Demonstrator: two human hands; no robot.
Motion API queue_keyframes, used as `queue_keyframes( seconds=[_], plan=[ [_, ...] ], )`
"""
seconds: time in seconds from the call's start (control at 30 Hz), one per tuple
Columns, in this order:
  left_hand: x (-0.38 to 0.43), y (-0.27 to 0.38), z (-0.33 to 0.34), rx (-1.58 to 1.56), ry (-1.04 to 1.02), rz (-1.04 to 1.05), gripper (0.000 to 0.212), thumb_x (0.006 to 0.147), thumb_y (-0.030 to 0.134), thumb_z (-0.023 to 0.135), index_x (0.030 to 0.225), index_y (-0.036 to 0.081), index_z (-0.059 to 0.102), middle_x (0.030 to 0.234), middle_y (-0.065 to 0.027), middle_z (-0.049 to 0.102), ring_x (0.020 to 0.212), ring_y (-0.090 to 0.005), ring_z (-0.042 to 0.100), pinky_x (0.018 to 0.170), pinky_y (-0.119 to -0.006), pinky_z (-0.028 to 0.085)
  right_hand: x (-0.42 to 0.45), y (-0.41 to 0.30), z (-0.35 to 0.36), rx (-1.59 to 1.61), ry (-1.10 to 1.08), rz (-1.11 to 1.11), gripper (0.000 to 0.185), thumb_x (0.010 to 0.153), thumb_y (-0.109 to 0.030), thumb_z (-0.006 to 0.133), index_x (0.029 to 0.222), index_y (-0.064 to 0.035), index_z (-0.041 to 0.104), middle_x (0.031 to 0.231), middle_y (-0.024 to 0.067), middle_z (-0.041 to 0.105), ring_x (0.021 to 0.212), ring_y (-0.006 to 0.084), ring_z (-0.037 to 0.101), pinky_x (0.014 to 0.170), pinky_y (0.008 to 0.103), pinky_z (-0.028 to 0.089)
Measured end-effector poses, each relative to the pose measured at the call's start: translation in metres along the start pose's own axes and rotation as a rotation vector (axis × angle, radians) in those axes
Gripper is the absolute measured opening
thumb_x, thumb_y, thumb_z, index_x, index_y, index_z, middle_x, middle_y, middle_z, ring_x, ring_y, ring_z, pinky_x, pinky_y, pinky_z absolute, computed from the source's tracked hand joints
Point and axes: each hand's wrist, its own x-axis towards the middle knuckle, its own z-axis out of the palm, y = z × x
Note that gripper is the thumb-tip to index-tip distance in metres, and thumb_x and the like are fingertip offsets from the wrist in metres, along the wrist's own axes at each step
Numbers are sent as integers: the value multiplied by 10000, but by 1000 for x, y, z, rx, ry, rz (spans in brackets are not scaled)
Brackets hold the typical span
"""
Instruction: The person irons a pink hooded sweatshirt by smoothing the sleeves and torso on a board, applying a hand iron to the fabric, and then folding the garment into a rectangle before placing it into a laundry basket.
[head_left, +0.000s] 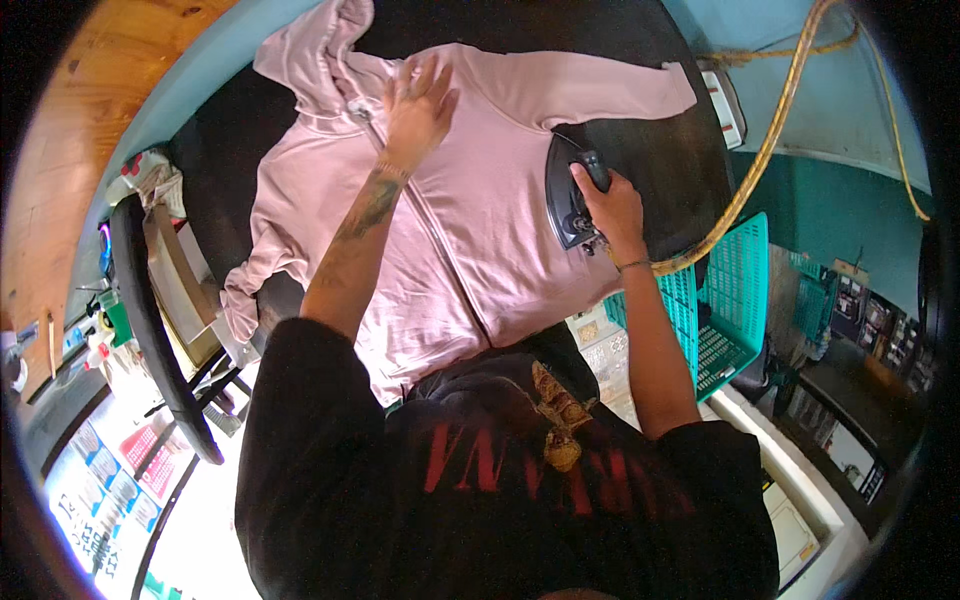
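Observation:
A pink zip-front hooded sweatshirt (495, 187) lies spread on a dark ironing surface (660, 161), its hood at the upper left. My left hand (420, 105) rests flat on the chest beside the upper zipper, fingers spread and slightly blurred. In my right hand (615, 206) is the black handle of a clothes iron (566, 191). The iron's dark soleplate overlaps the garment's side edge, just below the armpit of the sleeve stretched to the right. The other sleeve (259, 281) is bent and bunched at the left.
A yellowish hose (772, 127) arches down at the right, passing close to my right wrist. Teal plastic baskets (731, 300) stand below it. A padded black bar (154, 322) slants along the left side, near a patterned cloth (154, 180). Patterned floor tiles (600, 341) show below.

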Motion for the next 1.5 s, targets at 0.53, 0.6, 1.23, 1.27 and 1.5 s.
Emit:
queue_keyframes(
  seconds=[0.53,0.6,1.23,1.27,1.5],
  plan=[
    [-47,-84,-18,296,-32,159,561,1086,470,485,1624,330,404,1686,47,381,1550,-227,332,1256,-604,172,-100,-65,45,-277,-237,-337,706,885,-713,674,1033,-27,745,876,240,749,854,465,730,750,525,575],
    [-40,-89,-21,252,-33,175,541,1093,449,481,1617,334,417,1683,42,388,1566,-244,314,1253,-615,181,-88,-72,41,-262,-257,-320,680,884,-695,690,1011,-29,746,863,250,743,851,456,732,750,528,575],
    [-139,-125,-124,256,83,-222,474,1040,320,614,1498,201,602,1591,-12,532,1524,-324,400,1241,-594,240,48,-222,87,-175,-180,-228,817,851,-803,636,1064,-25,766,989,261,760,992,435,739,857,524,570],
    [-144,-130,-121,297,75,-234,479,1040,332,611,1505,216,597,1599,-11,523,1529,-321,393,1247,-588,237,66,-229,91,-201,-173,-171,817,852,-796,640,1051,-14,763,1028,258,763,1023,435,739,871,531,575],
    [-144,-129,-123,273,83,-245,505,1033,367,618,1518,228,581,1607,-23,513,1530,-333,389,1258,-579,230,105,-248,96,-197,-151,-126,811,858,-797,625,1154,-56,771,1143,272,744,1110,437,713,939,511,571]
  ],
)
